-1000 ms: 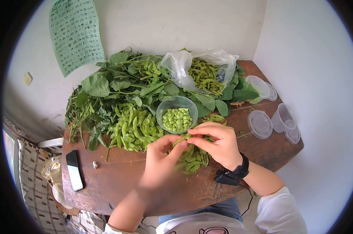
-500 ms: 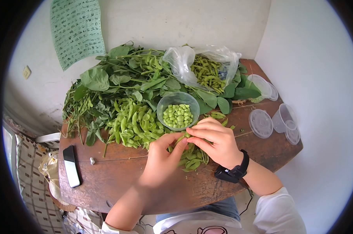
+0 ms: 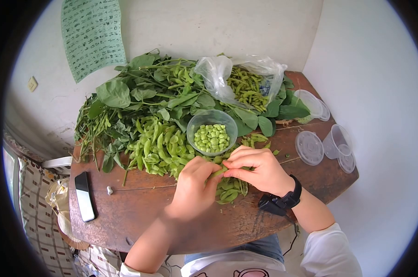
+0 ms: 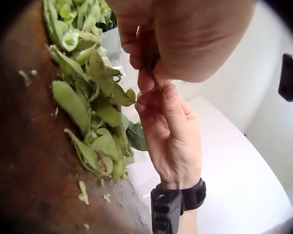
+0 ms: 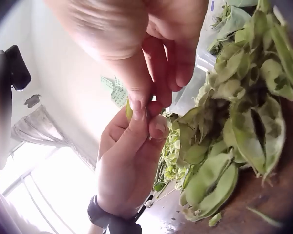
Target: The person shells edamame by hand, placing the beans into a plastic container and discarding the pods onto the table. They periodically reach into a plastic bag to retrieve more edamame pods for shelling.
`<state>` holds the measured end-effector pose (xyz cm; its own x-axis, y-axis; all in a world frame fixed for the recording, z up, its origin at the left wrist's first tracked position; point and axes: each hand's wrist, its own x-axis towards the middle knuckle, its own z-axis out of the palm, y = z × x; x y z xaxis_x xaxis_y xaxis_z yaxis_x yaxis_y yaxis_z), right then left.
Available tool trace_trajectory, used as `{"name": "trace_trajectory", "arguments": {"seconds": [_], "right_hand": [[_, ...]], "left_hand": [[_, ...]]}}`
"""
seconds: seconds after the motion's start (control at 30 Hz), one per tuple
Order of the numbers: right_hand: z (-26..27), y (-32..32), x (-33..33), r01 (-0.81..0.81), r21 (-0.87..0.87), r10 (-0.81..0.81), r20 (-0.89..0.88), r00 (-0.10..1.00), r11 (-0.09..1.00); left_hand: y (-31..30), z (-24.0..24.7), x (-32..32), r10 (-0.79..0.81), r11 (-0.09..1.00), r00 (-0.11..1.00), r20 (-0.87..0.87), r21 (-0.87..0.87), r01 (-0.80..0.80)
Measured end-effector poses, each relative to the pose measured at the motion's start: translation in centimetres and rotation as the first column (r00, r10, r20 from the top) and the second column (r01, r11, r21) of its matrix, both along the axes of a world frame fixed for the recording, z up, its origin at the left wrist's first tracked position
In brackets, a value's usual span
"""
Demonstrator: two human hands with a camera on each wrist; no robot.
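Observation:
A green pod [image 5: 129,110] shows between the fingertips of both hands in the right wrist view, mostly hidden by them. The left hand [image 3: 192,189] pinches it from one side. From the other side the right hand [image 3: 259,171] pinches with thumb and forefinger, the tips of the two hands nearly touching. Just beyond them stands a clear bowl [image 3: 191,131] holding shelled green beans [image 3: 211,138]. Opened pods [image 3: 228,195] lie on the table beneath the hands, several of them split in the right wrist view.
Plump pods [image 3: 156,147] are heaped left of the bowl, with leafy stems [image 3: 139,94] behind. A plastic bag [image 3: 215,76] of pods lies at the back. Lids [image 3: 309,147] and a clear cup [image 3: 334,140] are at the right; a phone [image 3: 84,197] lies at the left on the table [image 3: 126,207].
Both hands have shifted slightly; the left hand has turned so its knuckles face up more, and its thumb is less visible. The right wrist has moved a little to the right.

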<state>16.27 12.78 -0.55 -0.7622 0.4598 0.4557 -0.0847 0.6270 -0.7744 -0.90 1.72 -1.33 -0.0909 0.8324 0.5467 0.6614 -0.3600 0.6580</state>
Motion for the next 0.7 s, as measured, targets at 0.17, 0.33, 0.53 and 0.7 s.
{"name": "trace_trajectory", "arguments": {"seconds": [0.17,0.33,0.53,0.7], "right_hand": [[0.4,0.4,0.3,-0.064,-0.067,0.064,-0.004,0.998,0.996],[0.6,0.5,0.5,-0.101,-0.098,0.104,0.028,0.994,0.99],[1.0,0.6,0.6,-0.089,-0.221,0.101,0.044,0.994,0.971],[0.8,0.5,0.5,-0.08,-0.258,0.088,0.017,0.996,0.963]], "left_hand": [[-0.1,0.4,0.1,-0.036,0.999,0.999,0.001,-0.005,0.036],[0.0,0.1,0.3,-0.062,0.997,0.998,-0.014,0.051,0.063],[-0.3,0.8,0.5,-0.032,0.997,0.995,0.095,-0.061,0.038],[-0.3,0.7,0.2,-0.052,0.995,0.988,0.143,-0.081,0.064]]}}
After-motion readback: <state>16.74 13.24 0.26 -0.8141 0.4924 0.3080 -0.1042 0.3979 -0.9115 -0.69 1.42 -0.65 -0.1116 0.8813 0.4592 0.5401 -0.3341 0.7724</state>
